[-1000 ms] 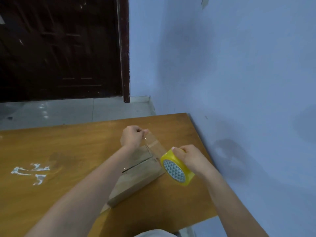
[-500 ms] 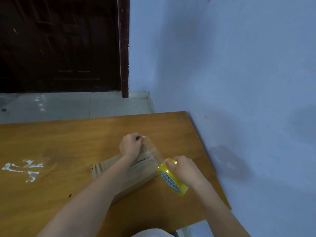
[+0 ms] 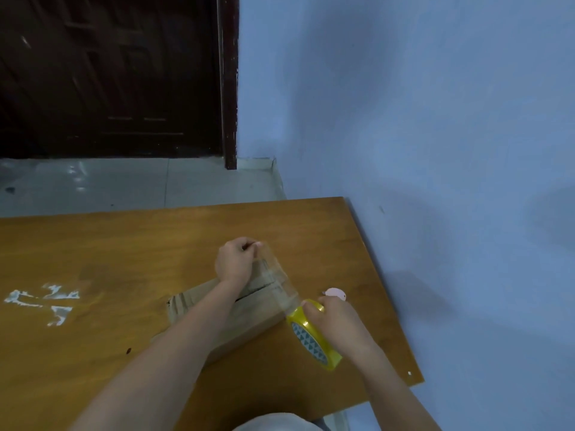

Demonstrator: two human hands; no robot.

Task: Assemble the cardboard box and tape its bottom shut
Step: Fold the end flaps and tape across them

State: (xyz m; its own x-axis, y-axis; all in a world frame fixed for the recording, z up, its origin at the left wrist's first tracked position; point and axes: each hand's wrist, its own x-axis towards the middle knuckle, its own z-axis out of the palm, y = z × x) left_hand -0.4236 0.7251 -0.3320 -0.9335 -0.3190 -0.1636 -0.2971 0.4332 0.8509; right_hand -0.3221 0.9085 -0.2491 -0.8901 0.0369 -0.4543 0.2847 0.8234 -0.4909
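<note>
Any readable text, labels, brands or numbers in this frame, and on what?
None can be read.
Tape roll: its core shows only a triangle pattern, no words.
Box: plain cardboard, no print visible.
Table: white smears at the left, not letters.
Pink thing: no marking visible.

Both forearms were extended forward and were bare. The left hand (image 3: pixel 236 261) was held furthest from the body, knuckles up, with its fingers curled and thumb and forefinger pinched on the free end of a clear tape strip (image 3: pixel 277 279). The right hand (image 3: pixel 337 321) was held nearer the body, to the right of the left forearm, fingers curled over the rim of a yellow tape roll (image 3: pixel 312 335), which was gripped from above.
</note>
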